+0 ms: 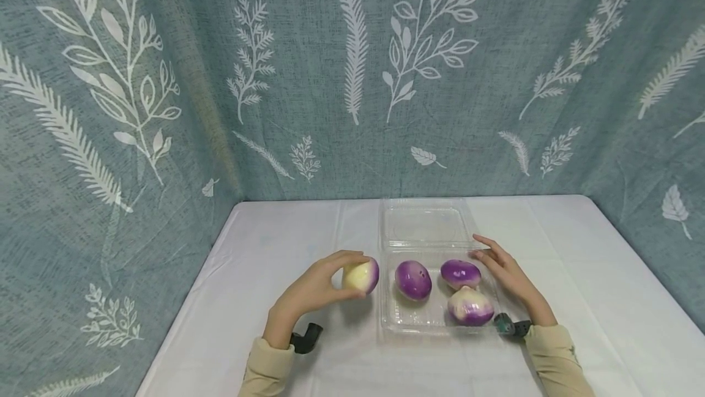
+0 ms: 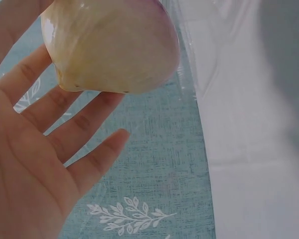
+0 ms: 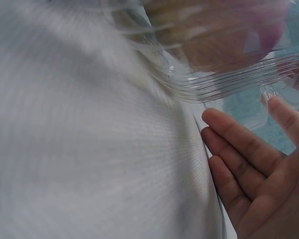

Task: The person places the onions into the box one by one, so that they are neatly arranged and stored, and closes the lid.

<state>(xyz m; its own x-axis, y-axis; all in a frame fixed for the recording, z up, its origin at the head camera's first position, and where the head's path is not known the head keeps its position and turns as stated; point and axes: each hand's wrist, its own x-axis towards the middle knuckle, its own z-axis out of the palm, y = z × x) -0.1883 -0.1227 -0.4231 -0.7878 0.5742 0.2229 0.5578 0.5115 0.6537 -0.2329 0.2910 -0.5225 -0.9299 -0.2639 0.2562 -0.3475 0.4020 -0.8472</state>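
My left hand [image 1: 315, 285] pinches a glossy purple-and-white turnip [image 1: 361, 276] between thumb and fingers, just left of a clear plastic clamshell box [image 1: 429, 320]. The turnip's pale pointed side [image 2: 109, 50] fills the top of the left wrist view. Inside the box lie a purple turnip [image 1: 413, 280] on the left, another purple turnip [image 1: 460, 273] at the back right, and a paler turnip [image 1: 470, 307] in front of that one. At the box's right edge is my right hand [image 1: 509, 274], fingers extended beside the ridged clear wall [image 3: 224, 84]; the head view cannot settle how firmly they touch.
The clear lid [image 1: 424, 224] lies folded back behind the box. A white cloth [image 1: 220, 323] covers the table. Teal curtains [image 1: 308, 79] with white leaf patterns hang behind and at both sides. Dark wrist-camera mounts [image 1: 306, 339] sit at both wrists.
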